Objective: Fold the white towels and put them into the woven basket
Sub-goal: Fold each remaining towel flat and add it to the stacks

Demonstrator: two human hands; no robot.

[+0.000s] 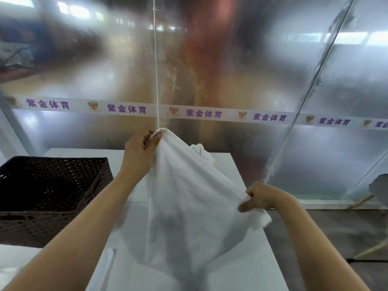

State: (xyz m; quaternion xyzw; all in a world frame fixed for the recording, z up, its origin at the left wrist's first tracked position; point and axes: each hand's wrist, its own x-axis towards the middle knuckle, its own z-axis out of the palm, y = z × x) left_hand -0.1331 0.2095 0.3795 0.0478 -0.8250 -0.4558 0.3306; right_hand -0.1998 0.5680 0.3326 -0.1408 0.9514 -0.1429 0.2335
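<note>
The left hand pinches one corner of a white towel between thumb and curled fingers, lifted high above the white table. The right hand grips another edge of the same towel lower and off to the right, its fingers curled round the cloth and the thumb pressed beneath. The towel hangs slack between both hands, its lower part drooping towards the table. More white cloth lies bunched behind it. The dark woven basket stands to the left.
</note>
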